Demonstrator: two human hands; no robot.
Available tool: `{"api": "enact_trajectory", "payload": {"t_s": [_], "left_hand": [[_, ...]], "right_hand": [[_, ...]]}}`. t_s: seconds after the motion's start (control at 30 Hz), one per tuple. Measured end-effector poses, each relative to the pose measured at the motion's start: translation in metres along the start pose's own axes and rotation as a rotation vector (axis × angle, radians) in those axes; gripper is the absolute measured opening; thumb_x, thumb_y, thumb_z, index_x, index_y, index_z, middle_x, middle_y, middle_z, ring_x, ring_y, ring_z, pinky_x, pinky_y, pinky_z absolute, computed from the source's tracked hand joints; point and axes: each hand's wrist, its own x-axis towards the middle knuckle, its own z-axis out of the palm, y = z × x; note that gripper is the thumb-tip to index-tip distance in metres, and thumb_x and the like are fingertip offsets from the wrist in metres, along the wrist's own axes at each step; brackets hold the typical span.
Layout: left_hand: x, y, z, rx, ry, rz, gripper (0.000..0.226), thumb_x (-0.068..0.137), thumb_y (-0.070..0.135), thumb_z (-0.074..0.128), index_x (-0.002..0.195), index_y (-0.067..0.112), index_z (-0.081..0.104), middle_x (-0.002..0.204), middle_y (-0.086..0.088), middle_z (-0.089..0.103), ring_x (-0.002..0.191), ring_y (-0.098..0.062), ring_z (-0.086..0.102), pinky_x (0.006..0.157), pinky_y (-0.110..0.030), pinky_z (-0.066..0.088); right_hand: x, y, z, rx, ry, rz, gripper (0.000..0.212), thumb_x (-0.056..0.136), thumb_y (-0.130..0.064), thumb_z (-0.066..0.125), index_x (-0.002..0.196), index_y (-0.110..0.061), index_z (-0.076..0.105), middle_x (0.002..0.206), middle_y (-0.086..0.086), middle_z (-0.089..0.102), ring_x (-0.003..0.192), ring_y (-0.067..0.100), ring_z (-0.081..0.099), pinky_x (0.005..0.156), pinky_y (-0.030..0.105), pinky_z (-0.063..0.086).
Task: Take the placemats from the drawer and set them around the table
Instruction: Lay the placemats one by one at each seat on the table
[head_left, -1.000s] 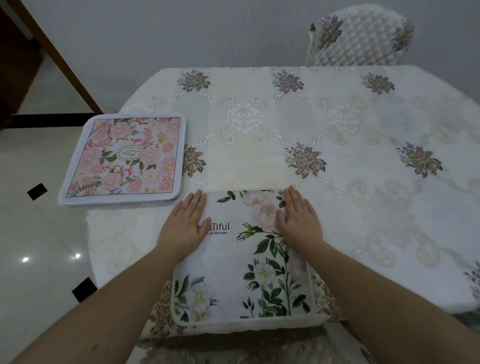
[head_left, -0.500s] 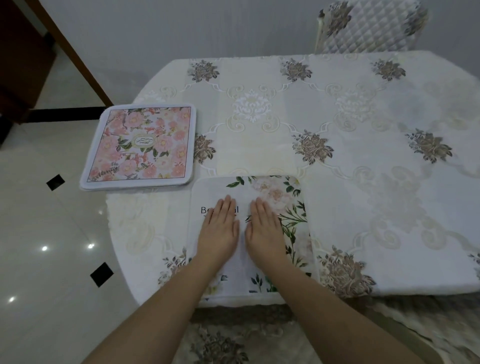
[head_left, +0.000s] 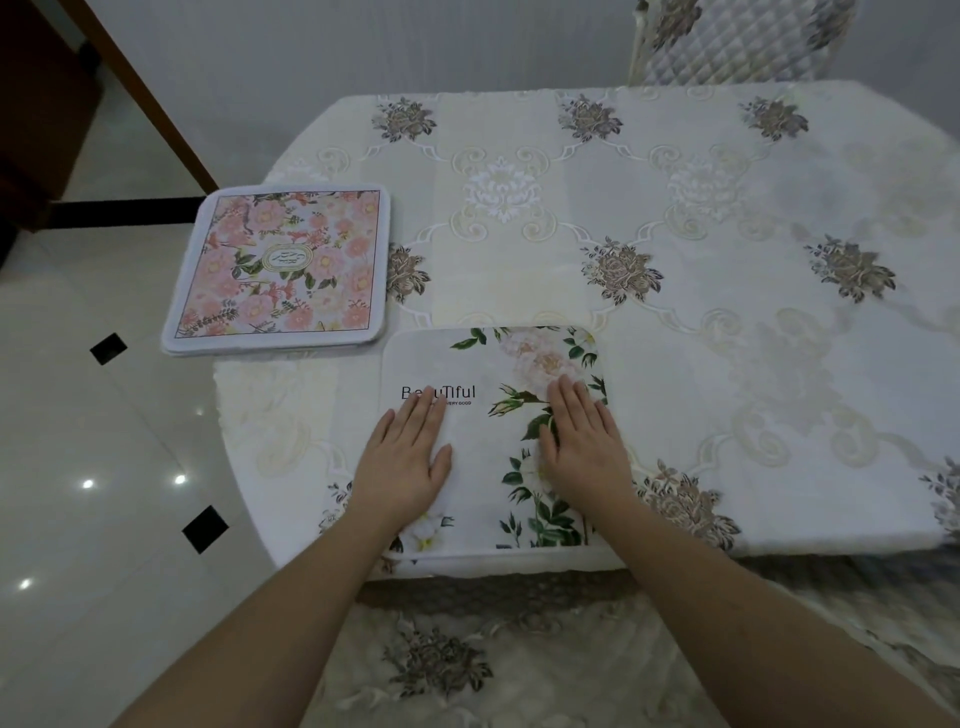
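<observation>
A white placemat (head_left: 483, 364) printed with green leaves, pale flowers and the word "Beautiful" lies flat at the table's near edge. My left hand (head_left: 408, 457) rests palm down on its left half, fingers together. My right hand (head_left: 584, 441) presses flat on its right half, over the flower print. Neither hand grips anything. A stack of pink floral placemats (head_left: 283, 267) lies at the table's left edge, overhanging it slightly.
The table (head_left: 727, 249) wears a cream tablecloth with embroidered brown flowers. A quilted chair (head_left: 737, 41) stands at the far side. Glossy white floor tiles (head_left: 104, 467) lie to the left, with a dark wooden door frame (head_left: 140, 93) beyond.
The white placemat slid further onto the table from overhanging the near edge. My hands came together at its middle, then spread apart to its two halves.
</observation>
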Motion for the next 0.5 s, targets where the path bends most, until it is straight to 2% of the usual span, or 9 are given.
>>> {"api": "enact_trajectory", "payload": {"t_s": [0.17,0.3,0.43,0.5], "left_hand": [[-0.02,-0.025,-0.002,-0.056,-0.042,0.01,0.066,0.098,0.053,0.007,0.156,0.025,-0.002,0.164,0.007,-0.006,0.151,-0.01,-0.006,0.121,-0.03,-0.004],[-0.033,-0.043,-0.008,-0.023,-0.064,0.047,0.065,0.099,0.052,0.004,0.157,0.023,0.001,0.164,0.008,-0.003,0.152,-0.011,0.001,0.122,-0.032,-0.001],[-0.04,-0.044,-0.014,0.076,0.003,-0.061,0.066,0.101,0.048,0.01,0.157,0.014,0.02,0.164,-0.001,0.019,0.151,-0.016,0.014,0.122,-0.042,-0.003],[-0.039,-0.024,-0.017,0.026,0.043,-0.184,0.065,0.1,0.042,0.014,0.155,0.009,0.025,0.162,-0.007,0.025,0.151,-0.021,0.016,0.122,-0.045,-0.004]], "right_hand": [[-0.016,0.032,-0.011,-0.026,-0.047,-0.017,0.06,0.103,-0.045,0.01,0.155,-0.022,-0.008,0.163,-0.007,-0.011,0.148,0.006,-0.014,0.121,0.03,-0.005],[-0.03,0.052,-0.019,-0.038,-0.085,0.018,0.06,0.103,-0.047,0.004,0.155,-0.02,-0.008,0.163,-0.003,-0.011,0.149,0.009,-0.011,0.121,0.032,-0.004],[-0.04,0.046,-0.023,-0.021,-0.095,0.139,0.063,0.101,-0.046,-0.001,0.155,-0.014,-0.005,0.164,0.004,-0.009,0.149,0.014,-0.011,0.121,0.034,-0.005],[-0.044,0.02,-0.02,0.021,-0.043,0.107,0.062,0.101,-0.043,-0.001,0.156,-0.013,-0.004,0.164,0.005,-0.008,0.15,0.016,-0.009,0.122,0.035,-0.003]]}}
